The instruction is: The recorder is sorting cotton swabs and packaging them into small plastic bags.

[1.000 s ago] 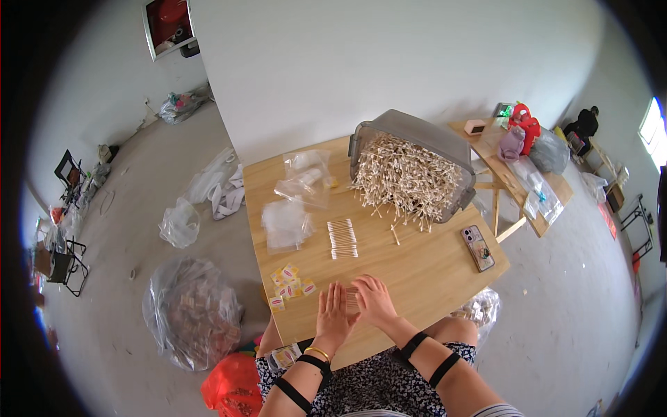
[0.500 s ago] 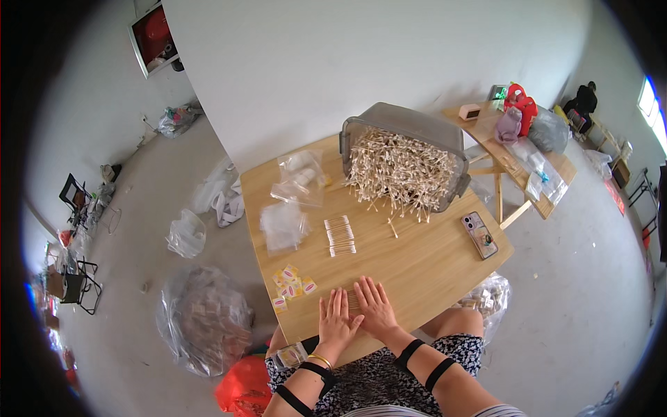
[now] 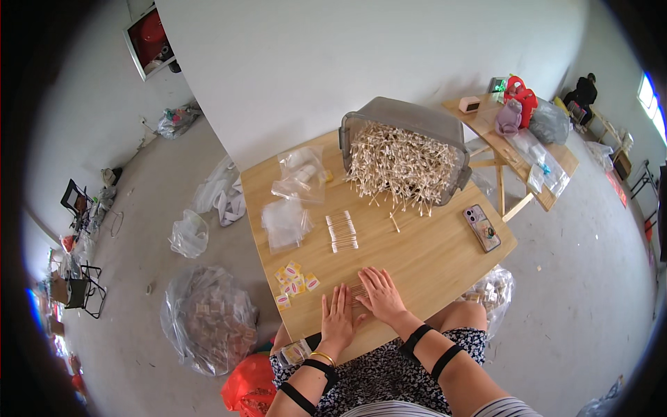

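My left hand (image 3: 338,321) and my right hand (image 3: 381,295) rest at the table's near edge, fingers stretched out and palms down. Between them lies a row of thin sticks (image 3: 357,295), seemingly cotton swabs, partly covered by my fingers. Farther up, a second neat row of cotton swabs (image 3: 342,231) lies side by side. A grey plastic bin (image 3: 399,111) is tipped on its side toward me, with a big heap of cotton swabs (image 3: 403,167) at its mouth. One loose swab (image 3: 394,222) sits in front of it.
Small yellow-and-white cards (image 3: 297,283), flat clear bags (image 3: 285,224) and a bag with white contents (image 3: 301,172) lie at the table's left. A phone (image 3: 481,228) lies at the right. A side table (image 3: 556,198) stands beyond; a large filled plastic bag (image 3: 208,320) is on the floor.
My hands have moved slightly apart, showing more of the sticks between them. My right hand has shifted a little right and up. The view has tilted slightly.
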`<state>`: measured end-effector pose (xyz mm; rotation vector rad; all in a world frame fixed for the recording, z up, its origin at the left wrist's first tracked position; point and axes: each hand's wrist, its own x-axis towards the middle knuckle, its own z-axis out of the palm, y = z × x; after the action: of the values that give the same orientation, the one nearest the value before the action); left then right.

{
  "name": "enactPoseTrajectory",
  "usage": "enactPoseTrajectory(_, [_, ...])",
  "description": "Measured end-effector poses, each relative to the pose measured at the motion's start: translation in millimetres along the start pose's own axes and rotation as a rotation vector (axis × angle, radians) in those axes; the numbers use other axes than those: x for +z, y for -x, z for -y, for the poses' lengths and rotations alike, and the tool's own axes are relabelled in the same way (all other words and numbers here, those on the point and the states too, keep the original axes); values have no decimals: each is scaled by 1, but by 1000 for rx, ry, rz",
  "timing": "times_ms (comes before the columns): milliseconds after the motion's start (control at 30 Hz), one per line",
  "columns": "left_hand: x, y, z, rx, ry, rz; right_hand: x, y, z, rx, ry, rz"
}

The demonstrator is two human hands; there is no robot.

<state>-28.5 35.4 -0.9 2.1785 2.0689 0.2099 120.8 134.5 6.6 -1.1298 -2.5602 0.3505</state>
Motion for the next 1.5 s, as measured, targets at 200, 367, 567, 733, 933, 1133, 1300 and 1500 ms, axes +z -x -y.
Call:
enactPoseTrajectory(200, [0, 1, -6, -28, 15, 10, -5, 10, -1, 32, -120, -65])
enactPoseTrajectory(367, [4, 1, -4, -39, 46, 6, -6, 31, 8, 26, -176, -51])
enactPoseTrajectory(567, [4, 3, -6, -27, 14, -22, -5, 45, 11, -9, -174, -78])
enactPoseTrajectory(733, [3, 5, -5, -24, 34, 11, -5, 37, 9, -44, -217, -94])
enactPoseTrajectory(933, [6, 7, -2, -17, 22, 25, -9, 22, 13, -19, -160, -90])
enactPoseTrajectory(1133, [4, 5, -5, -20, 20, 24, -4, 21, 13, 130, -283, -147])
enactPoseTrajectory(1300, [3, 5, -6, -17, 20, 13, 0, 14, 11, 188, -260, -104])
enactPoseTrajectory(1500, [1, 5, -7, -18, 31, 21, -8, 16, 10, 258, -325, -156])
